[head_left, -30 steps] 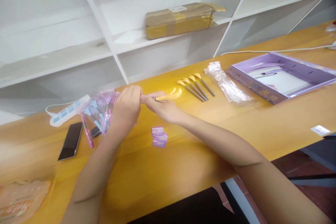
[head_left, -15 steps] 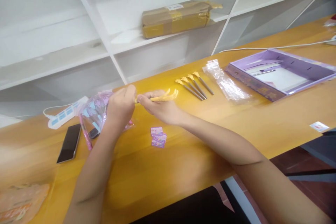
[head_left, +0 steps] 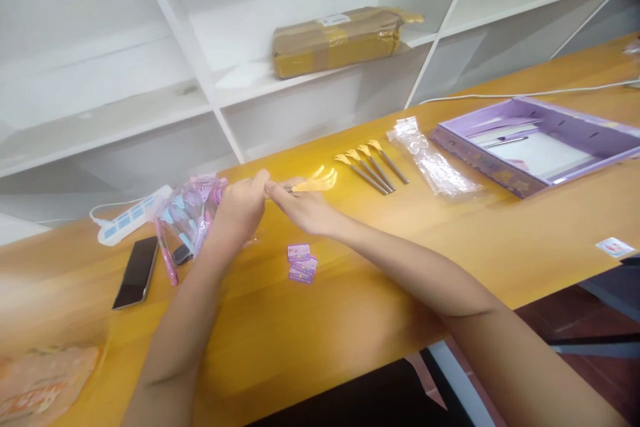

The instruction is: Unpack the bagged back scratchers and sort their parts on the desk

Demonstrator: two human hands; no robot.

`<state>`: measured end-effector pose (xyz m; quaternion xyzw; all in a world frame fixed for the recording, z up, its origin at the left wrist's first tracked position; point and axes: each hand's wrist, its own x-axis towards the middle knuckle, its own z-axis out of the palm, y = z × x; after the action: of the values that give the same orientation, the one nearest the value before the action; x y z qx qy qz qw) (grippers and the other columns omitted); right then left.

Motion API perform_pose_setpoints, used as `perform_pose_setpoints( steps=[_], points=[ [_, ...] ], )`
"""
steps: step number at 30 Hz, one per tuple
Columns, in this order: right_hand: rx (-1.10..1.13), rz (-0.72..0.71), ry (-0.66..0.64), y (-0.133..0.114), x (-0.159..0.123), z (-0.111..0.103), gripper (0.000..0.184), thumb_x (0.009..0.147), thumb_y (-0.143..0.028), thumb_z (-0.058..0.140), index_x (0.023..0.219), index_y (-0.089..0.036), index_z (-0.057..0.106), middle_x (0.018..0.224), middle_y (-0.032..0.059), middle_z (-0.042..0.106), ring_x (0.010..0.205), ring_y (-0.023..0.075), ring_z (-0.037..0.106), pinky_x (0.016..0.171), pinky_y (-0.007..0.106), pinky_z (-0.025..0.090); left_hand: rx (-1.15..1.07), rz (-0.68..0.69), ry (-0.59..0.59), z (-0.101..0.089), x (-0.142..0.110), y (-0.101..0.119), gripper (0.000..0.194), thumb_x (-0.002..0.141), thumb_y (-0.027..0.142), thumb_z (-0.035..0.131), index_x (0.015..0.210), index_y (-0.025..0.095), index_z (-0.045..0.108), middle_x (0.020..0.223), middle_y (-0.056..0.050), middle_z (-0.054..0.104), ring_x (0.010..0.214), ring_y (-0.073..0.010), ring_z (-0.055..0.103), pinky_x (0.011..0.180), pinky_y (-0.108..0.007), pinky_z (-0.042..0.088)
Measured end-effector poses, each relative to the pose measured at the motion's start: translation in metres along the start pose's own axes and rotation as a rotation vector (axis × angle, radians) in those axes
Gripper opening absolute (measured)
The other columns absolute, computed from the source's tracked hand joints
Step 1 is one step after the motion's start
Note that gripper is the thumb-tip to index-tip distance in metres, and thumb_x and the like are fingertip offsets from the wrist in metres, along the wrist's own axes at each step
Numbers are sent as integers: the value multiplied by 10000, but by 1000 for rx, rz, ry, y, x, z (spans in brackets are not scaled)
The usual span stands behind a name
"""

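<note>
Right hand pinches a yellow hand-headed stick against the curled left hand, whose grip is hidden, its head newly turned broader to view, suggesting adjustment nearer than four similar sticks beyond.

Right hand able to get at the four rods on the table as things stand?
Probably not straight away: the rods lie close by, uncovered, but the right hand is gripping a yellow hand-shaped piece.

In fingers: scratcher, yellow head. Right of fingers: four scratchers, yellow heads, grey shafts; tray, lilac inside, patterned outside. Below: cards, pink and purple. Left: power strip, white with blue; phone, black.
</note>
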<state>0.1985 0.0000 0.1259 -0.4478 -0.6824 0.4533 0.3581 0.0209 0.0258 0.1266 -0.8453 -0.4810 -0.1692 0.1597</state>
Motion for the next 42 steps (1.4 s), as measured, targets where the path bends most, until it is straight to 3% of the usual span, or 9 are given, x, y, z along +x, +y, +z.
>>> perform_pose_setpoints(
  steps=[4,8,16,27,34,38,42],
  points=[
    [37,16,-6,4,9,0,440,1102,-437,401,714,-233,369,615,-16,393,620,157,399,620,303,276,22,32,-83,7,5,-11,205,888,45,441,861,238,506,619,-11,561,549,-196,498,559,-320,249],
    [56,-16,7,-1,11,2,437,1110,-424,401,721,-228,366,623,-24,392,643,146,410,645,296,285,-2,24,-85,8,7,-18,186,896,58,449,849,229,505,661,-23,586,589,-190,517,581,-304,251],
    [32,-234,53,-9,4,3,401,1089,-371,437,720,-219,398,687,-25,401,672,133,372,651,306,249,-50,10,12,4,7,-26,194,933,135,439,787,227,526,626,-26,556,583,-188,468,594,-309,209],
    [-3,-238,73,-22,-7,-1,413,1104,-355,423,720,-204,408,681,-25,418,671,108,385,647,298,264,-10,129,162,15,5,-38,212,939,133,442,767,227,522,609,-15,564,547,-170,458,570,-301,237],
    [46,-183,68,-14,-2,-3,434,1081,-402,475,708,-215,355,647,-46,307,612,101,295,603,288,220,17,64,159,10,1,-27,199,919,105,464,769,235,472,579,2,495,523,-167,405,569,-323,187],
    [114,-194,13,-5,4,0,576,1066,-577,536,676,-217,312,652,-43,267,619,103,258,599,289,193,52,-1,253,0,-1,-9,166,908,137,485,771,231,483,598,-5,528,523,-160,423,556,-317,186],
    [142,-77,42,1,5,11,670,1050,-719,508,654,-224,292,622,-42,260,586,104,248,565,299,165,106,-75,343,-1,-1,-3,161,868,239,560,720,226,497,588,-12,543,511,-151,420,541,-315,174]
  ],
)
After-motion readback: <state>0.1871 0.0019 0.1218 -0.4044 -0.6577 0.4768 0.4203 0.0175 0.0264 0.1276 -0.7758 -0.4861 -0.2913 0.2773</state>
